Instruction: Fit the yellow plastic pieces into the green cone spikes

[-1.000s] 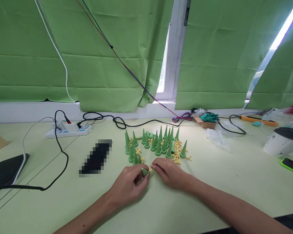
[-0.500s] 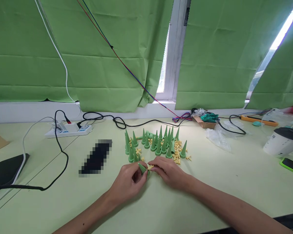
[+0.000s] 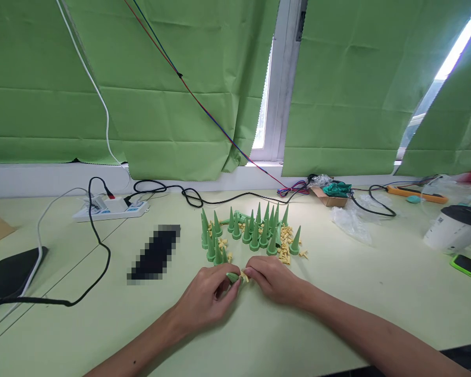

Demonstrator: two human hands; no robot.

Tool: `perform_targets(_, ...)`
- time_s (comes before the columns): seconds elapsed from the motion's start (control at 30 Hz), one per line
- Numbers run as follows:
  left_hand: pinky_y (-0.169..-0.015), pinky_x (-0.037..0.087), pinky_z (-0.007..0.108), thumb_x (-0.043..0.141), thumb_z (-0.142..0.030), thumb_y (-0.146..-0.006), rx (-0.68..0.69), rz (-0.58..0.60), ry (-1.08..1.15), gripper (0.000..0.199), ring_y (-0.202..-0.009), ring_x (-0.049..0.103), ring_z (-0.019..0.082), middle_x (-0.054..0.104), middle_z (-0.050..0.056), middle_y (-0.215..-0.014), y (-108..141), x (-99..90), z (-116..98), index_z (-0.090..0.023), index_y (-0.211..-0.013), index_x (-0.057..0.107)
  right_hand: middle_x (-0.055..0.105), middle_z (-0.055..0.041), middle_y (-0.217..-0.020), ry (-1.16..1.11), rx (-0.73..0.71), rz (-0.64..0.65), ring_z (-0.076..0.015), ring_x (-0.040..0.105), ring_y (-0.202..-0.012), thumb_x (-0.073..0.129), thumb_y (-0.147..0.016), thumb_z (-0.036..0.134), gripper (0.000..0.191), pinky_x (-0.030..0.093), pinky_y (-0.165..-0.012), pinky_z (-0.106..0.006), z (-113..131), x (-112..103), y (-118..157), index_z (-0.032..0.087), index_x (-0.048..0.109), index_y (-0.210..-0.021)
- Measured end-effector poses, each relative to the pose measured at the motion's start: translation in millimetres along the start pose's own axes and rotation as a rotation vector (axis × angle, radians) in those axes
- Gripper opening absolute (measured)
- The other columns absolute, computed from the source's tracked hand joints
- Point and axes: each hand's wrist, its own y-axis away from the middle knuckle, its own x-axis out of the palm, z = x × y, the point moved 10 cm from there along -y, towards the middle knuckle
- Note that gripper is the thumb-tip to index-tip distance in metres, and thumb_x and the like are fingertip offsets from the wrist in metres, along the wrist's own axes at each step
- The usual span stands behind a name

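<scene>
A green cone (image 3: 232,277) lies tilted between the thumb and fingers of my left hand (image 3: 210,293). Against its right end is a small yellow piece (image 3: 245,277), pinched by the fingertips of my right hand (image 3: 272,280). Just beyond both hands, several green cones (image 3: 254,238) stand upright on the table. Loose yellow pieces (image 3: 284,246) are heaped at the right of these cones, with more scattered among them. My fingers partly cover the held cone and yellow piece.
A power strip (image 3: 129,210) with black and white cables sits at the back left of the pale table (image 3: 337,314). A small cardboard box (image 3: 329,198) and plastic bags (image 3: 351,224) lie at the back right. A white cup (image 3: 453,230) and a green-edged phone (image 3: 470,268) are far right.
The held cone has tipped lower, toward horizontal, in my left hand. My right hand has shifted slightly down and right, and more of the yellow piece shows.
</scene>
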Motion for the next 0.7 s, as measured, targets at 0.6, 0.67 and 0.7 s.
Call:
perform_targets(0.6,-0.047,0.040,0.021,0.055,-0.029,-0.091,-0.262,-0.098,0.126,0.021,-0.049,0.048,0.010,0.065,0.002,-0.065,-3.2,-11.0,21.3,-0.015,-0.078,0.065,0.068,-0.0071,-0.104,-0.183,-0.030,-0.080,-0.0154,0.063,-0.077,0.055,-0.099,0.028,0.025,0.050,-0.073,-0.028,8.7,-11.3,2.9,0.021,0.057,-0.123)
perform_targets(0.67,-0.047,0.040,0.021,0.055,-0.029,-0.091,-0.265,-0.093,0.132,0.021,-0.049,0.048,0.010,0.066,0.003,-0.067,-3.3,-10.5,21.3,-0.015,-0.078,0.065,0.068,-0.0069,-0.104,-0.171,-0.047,-0.089,-0.0158,0.063,-0.080,0.054,-0.099,0.025,0.023,0.050,-0.075,-0.028,9.8,-11.7,2.8,0.021,0.058,-0.121)
perform_targets(0.7,-0.047,0.040,0.021,0.055,-0.029,-0.091,-0.265,-0.090,0.133,0.021,-0.049,0.048,0.010,0.066,0.003,-0.066,-3.3,-10.1,21.0,-0.016,-0.079,0.065,0.068,-0.0068,-0.103,-0.163,-0.054,-0.096,-0.0161,0.063,-0.081,0.053,-0.099,0.024,0.022,0.050,-0.075,-0.028,10.2,-12.0,2.7,0.021,0.058,-0.120)
